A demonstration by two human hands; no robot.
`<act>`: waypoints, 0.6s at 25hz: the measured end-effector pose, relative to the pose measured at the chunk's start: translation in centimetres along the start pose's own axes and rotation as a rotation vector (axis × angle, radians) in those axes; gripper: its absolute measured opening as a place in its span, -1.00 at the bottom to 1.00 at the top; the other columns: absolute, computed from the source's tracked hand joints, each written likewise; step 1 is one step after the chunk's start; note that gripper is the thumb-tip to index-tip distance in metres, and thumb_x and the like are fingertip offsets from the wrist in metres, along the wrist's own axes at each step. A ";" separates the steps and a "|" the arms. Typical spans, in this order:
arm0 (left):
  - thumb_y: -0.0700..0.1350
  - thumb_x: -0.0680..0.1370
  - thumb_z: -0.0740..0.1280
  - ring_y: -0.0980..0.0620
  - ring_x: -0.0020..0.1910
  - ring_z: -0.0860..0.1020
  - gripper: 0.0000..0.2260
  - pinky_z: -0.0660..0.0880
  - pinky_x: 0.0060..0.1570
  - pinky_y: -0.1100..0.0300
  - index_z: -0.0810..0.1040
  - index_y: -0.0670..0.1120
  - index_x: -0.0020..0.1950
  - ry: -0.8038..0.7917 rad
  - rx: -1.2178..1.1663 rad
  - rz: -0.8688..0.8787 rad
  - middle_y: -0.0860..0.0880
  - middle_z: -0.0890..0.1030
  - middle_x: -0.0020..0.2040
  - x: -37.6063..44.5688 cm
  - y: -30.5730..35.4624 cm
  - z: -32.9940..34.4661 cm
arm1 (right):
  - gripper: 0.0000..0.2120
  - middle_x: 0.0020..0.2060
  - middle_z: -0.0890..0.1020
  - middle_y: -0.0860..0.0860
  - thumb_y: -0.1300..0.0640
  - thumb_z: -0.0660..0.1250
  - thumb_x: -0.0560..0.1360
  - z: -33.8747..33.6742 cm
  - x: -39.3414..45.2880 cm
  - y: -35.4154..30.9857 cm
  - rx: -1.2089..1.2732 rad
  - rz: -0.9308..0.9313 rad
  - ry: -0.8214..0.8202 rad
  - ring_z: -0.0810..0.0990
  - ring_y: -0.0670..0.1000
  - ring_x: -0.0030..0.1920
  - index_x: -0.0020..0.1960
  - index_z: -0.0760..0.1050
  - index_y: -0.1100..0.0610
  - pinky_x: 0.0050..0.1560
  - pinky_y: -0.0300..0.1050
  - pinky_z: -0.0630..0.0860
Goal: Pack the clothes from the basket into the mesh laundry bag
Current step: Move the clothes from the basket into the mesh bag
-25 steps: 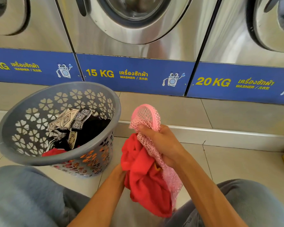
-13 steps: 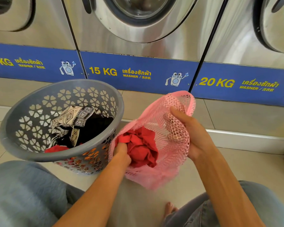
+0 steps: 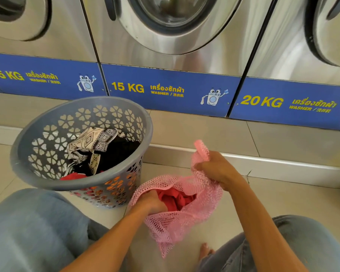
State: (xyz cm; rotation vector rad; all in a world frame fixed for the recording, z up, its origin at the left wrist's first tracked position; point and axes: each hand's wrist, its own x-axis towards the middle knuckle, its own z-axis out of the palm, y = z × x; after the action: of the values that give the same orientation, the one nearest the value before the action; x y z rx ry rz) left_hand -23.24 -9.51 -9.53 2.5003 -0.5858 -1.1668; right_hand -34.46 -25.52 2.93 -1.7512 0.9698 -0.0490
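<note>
A grey plastic basket [image 3: 37, 122] with flower cut-outs stands on the floor at the left. In it lie a cream and black patterned cloth [image 3: 90, 140], black clothes [image 3: 118, 152] and a bit of red cloth [image 3: 73, 176]. The pink mesh laundry bag [image 3: 183, 220] hangs low at the centre with a red garment [image 3: 177, 197] inside. My left hand [image 3: 154, 202] is inside the bag's mouth, pressed on the red garment. My right hand [image 3: 214, 167] grips the bag's upper edge and holds it up.
Steel washing machines with blue labels [image 3: 165, 89] fill the wall ahead, on a tiled step [image 3: 204, 132]. My knees in grey jeans [image 3: 28, 228] are at the lower left and right. A bare foot [image 3: 205, 250] rests on the floor tiles below the bag.
The red garment went from outside the bag to inside it. My left hand pushed it deeper. The bag sank lower, and my right hand bunched the bag's top edge.
</note>
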 end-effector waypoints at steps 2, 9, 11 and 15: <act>-0.09 0.38 0.40 -0.01 0.08 0.59 -0.53 0.57 0.12 0.12 0.55 -0.03 0.30 0.038 -0.015 0.069 -0.01 0.63 0.11 -1.0 0.5 -1.3 | -0.45 0.14 0.60 0.06 0.36 0.32 0.51 0.8 -0.1 -0.2 -0.043 -0.037 -0.056 0.59 0.01 -0.05 0.46 0.39 0.07 -0.25 -0.19 0.50; 0.05 0.50 0.35 0.03 0.22 0.56 -0.59 0.52 0.21 0.08 0.51 0.12 0.35 0.194 -0.132 0.388 0.05 0.59 0.27 -5.7 4.1 -10.0 | -0.15 0.43 0.46 0.00 0.45 0.28 0.47 3.8 1.5 -2.8 0.112 -0.152 -0.194 0.51 0.12 0.34 0.58 0.16 -0.16 0.30 0.18 0.50; 0.03 0.49 0.37 0.08 0.07 0.63 -0.67 0.56 0.16 0.08 0.59 0.09 0.25 0.226 -0.227 0.438 0.04 0.67 0.13 -6.9 4.4 -12.8 | -0.14 0.48 0.40 -0.02 0.43 0.31 0.47 5.2 1.8 -3.8 0.057 -0.179 -0.207 0.45 0.08 0.39 0.60 0.11 -0.14 0.29 0.07 0.48; -0.02 0.50 0.38 0.06 0.01 0.62 -0.73 0.53 0.13 0.09 0.61 0.06 0.20 0.342 -0.178 0.419 0.02 0.67 0.01 -7.2 2.9 -17.6 | -0.16 0.48 0.35 0.00 0.34 0.34 0.50 7.5 2.2 -5.3 -0.020 -0.170 -0.224 0.42 0.09 0.33 0.61 0.03 -0.08 0.09 -0.08 0.45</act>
State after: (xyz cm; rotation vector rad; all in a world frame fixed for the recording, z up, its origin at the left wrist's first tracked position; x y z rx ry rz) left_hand -14.39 -6.53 7.26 2.2086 -0.8152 -0.5947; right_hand -26.43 -20.63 3.16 -1.8109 0.6599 0.0474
